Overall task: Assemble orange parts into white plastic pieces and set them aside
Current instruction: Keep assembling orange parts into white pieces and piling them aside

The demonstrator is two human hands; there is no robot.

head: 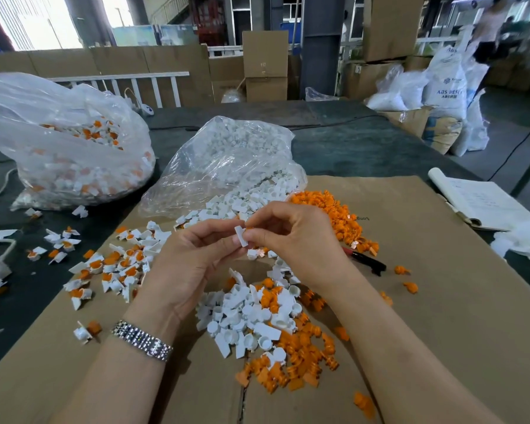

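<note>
Both hands are meeting above the cardboard (410, 240). Left hand (193, 258) is curling its fingers round a white piece (241, 236), thumb & forefinger pinching it. Right hand (291, 237) is pinching an orange part (249, 229) w/ its fingertips, right against the white piece's top edge. Mixed loose pile (263, 325) is lying just below the wrists. Done pieces (114, 267) are sitting to the left, orange heap (334, 218) to the right. Clear bag (230, 160) of white pieces is spilling behind the hands.

A dark table (364, 148) carries flattened cardboard (441, 270), two clear bags (227, 157) — and a notebook (481, 203).
</note>
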